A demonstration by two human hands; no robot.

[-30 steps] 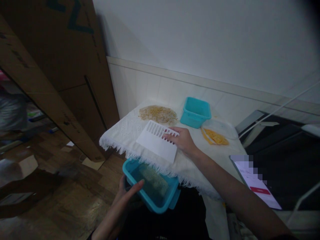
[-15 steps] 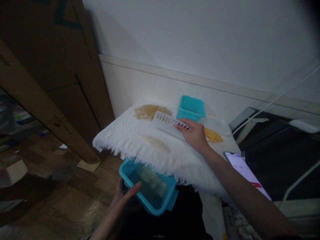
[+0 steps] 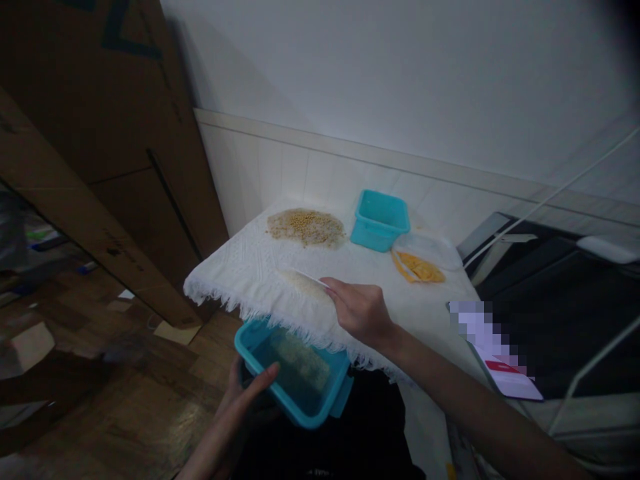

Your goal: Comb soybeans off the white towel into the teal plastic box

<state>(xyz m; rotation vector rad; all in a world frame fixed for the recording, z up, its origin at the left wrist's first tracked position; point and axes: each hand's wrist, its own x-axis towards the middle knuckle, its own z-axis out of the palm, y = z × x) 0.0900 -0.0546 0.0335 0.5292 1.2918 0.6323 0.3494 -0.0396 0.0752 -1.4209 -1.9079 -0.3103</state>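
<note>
My left hand (image 3: 245,393) grips a teal plastic box (image 3: 293,373) with pale grains in it, held just under the front fringe of a white cloth (image 3: 260,263) on a small table. My right hand (image 3: 361,311) is closed on a white slotted scraper (image 3: 310,279), seen edge-on, its blade resting on the cloth behind a small streak of pale grains (image 3: 305,285) near the front edge. A round pile of mixed beans and grains (image 3: 306,227) lies at the back of the cloth.
A second teal box (image 3: 380,220) stands at the back, next to a clear lid with yellow kernels (image 3: 421,267). A phone (image 3: 493,350) lies at the right, by a dark appliance and white cables. Large cardboard sheets (image 3: 100,133) lean at the left over a wooden floor.
My right hand brought the scraper from the back of the cloth down to the grain streak near the front edge. The left hand and its box stayed put.
</note>
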